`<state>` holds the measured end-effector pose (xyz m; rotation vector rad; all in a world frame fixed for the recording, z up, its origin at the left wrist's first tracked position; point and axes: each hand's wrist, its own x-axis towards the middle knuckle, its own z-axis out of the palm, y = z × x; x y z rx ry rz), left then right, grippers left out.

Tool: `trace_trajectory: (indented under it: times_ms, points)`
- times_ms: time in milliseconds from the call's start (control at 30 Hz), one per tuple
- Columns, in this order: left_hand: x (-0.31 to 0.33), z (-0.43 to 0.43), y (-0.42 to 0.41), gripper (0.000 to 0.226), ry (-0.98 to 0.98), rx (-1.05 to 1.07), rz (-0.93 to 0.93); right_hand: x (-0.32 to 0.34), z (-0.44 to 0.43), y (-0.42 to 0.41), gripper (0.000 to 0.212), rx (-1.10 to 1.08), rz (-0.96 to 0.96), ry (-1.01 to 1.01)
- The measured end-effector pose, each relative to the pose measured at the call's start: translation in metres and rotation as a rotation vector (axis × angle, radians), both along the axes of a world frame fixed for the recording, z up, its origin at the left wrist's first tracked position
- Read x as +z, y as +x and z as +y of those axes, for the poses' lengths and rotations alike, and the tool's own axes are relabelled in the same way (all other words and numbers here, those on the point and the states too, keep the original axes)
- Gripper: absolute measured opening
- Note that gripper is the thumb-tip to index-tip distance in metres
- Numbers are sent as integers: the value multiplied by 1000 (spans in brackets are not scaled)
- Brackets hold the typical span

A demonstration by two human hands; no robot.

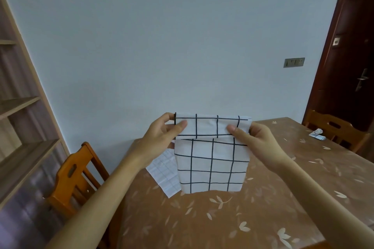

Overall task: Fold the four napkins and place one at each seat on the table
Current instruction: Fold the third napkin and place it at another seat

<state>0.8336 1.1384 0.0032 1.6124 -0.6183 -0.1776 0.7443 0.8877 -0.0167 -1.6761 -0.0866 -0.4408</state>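
- Grip: my left hand point(162, 133) and right hand point(257, 137) each pinch one end of the turned-over top band of the checked napkin point(210, 166), above the table point(222, 218).
- Band runs left to right; neither hand is nearer.
- Behind it, a second napkin point(164, 172) lies flat on the table.
- Folded napkin point(318, 134) sits at the table's far right edge.

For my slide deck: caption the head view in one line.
Left hand and right hand pinch a grid-patterned napkin over the table, top edge folded over.

The brown, leaf-patterned bench point(222, 218) carries a flat white napkin point(164, 174) near its left edge and a folded napkin point(317, 134) at far right.
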Motion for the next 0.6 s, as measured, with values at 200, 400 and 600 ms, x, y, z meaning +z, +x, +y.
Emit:
trace_trajectory:
  times_ms: [200, 400, 600]
  points:
    - [-8, 0, -3, 35, 32, -47, -73, 4, 2, -1, 15, -26, -46, -80]
    - [-5, 5, -1, 30, -50, -69, 81, 2, -5, -4, 19, 55, -47, -87]
    - [-6, 12, 3, 36, -127, -129, 324, 3, -10, -5, 32, 39, -132, -179]
